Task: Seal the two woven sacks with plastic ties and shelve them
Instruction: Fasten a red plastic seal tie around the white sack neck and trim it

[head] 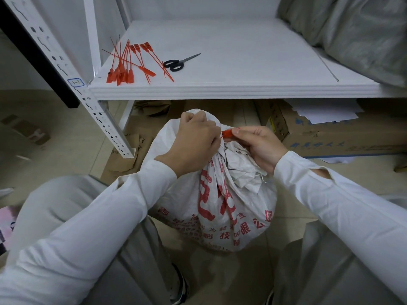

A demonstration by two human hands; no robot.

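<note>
Standing on the floor between the person's knees, just in front of the shelving: one white woven sack (220,205), full, printed with red characters, its mouth gathered into a twisted neck.

Left hand (196,139): fingers curled tight round the bunched neck of the sack, back of the hand up. A tuft of loose fabric pokes out beyond the fist.

Right hand (257,146): thumb and forefinger pinching the flat tag end of a red plastic tie (228,133), held against the neck just beside the left hand. A thin stretch of strap runs from the tag toward the left fingers. Whether it passes wholly round the neck cannot be told, as the hands hide it.

Both arms: white sleeves, the right one with a tear.

White shelf (220,89): board above and behind the sack. Contents:
- Spare red ties (127,64), a loose heap at the left front, straps crossing, several tags near the front edge.
- Black-handled scissors (176,62), blades together and pointing right, handles beside the rightmost strap.
- Grey-green bags (352,29), bulky, at the far right.

Perforated white upright (99,111), left of the sack, carrying a small blue-bordered label (76,82).

Under the shelf: cardboard box (330,137) with blue print, white papers (326,113) lying on top.
</note>
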